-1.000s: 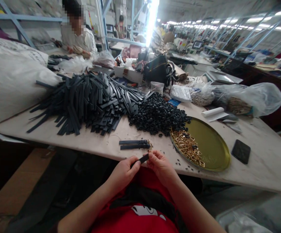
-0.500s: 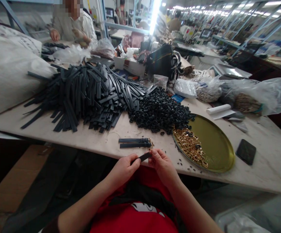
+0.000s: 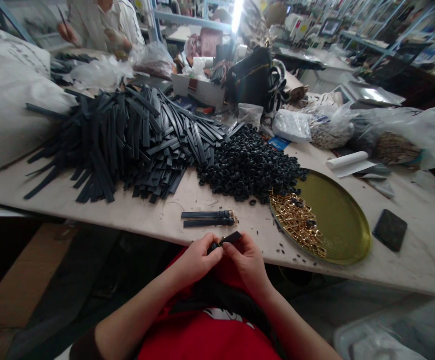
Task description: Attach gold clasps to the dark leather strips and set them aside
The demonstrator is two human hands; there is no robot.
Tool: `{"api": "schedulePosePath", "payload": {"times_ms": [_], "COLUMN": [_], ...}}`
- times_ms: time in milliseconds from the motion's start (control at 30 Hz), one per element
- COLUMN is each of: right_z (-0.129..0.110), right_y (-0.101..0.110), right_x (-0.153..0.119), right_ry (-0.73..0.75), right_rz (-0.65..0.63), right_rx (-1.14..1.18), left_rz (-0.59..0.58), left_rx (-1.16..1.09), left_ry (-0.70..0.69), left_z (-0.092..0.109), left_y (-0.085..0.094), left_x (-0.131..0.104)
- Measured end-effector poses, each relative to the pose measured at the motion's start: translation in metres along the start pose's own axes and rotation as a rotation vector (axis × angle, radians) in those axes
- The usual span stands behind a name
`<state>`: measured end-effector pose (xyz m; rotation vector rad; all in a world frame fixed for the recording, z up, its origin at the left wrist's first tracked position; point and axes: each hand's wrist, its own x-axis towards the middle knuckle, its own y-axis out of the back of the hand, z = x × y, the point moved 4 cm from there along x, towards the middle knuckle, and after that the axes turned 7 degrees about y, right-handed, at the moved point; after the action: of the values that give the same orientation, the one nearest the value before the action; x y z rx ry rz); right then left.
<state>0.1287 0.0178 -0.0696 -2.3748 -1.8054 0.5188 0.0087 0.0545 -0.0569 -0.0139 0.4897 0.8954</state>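
Observation:
Between my two hands, just off the table's front edge, is a dark strap (image 3: 232,237) with a bit of gold metal showing near my fingers. My left hand (image 3: 201,256) pinches its left part, and my right hand (image 3: 245,255) grips the right part. Two finished-looking straps with gold buckles (image 3: 206,223) lie side by side on the table beyond my hands. Farther back are a heap of black loops (image 3: 249,165) and a big pile of dark strips (image 3: 127,145). Gold buckles (image 3: 296,220) fill the left side of a round golden tray (image 3: 347,225).
A dark phone (image 3: 390,230) lies right of the tray. Plastic-wrapped bundles (image 3: 330,131), a black bag (image 3: 250,80) and a white box (image 3: 198,90) stand at the back. A large white sack (image 3: 10,105) borders the left. Across the table sits another person (image 3: 104,30).
The strap has been turned in my hands: its flat end now points up to the right, and gold metal shows by my left fingers. The other person's hand has risen, holding something thin.

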Motion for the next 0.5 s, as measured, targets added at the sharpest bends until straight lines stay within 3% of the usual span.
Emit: {"api": "schedulePosePath", "payload": {"times_ms": [267,500], "right_z": [-0.003,-0.009], "right_y": [0.002,0.006], "right_x": [-0.003,-0.013], "right_ry": [-0.142,0.024], "right_rz": [-0.053,-0.001], "right_rx": [0.093,-0.108], "left_rz": [-0.089,-0.061], "left_rx": [-0.269,-0.283], "left_ry": [0.122,0.156], "left_z": [-0.012,-0.007], "left_y": [-0.011,-0.016], "left_x": [-0.002,-0.013]}}
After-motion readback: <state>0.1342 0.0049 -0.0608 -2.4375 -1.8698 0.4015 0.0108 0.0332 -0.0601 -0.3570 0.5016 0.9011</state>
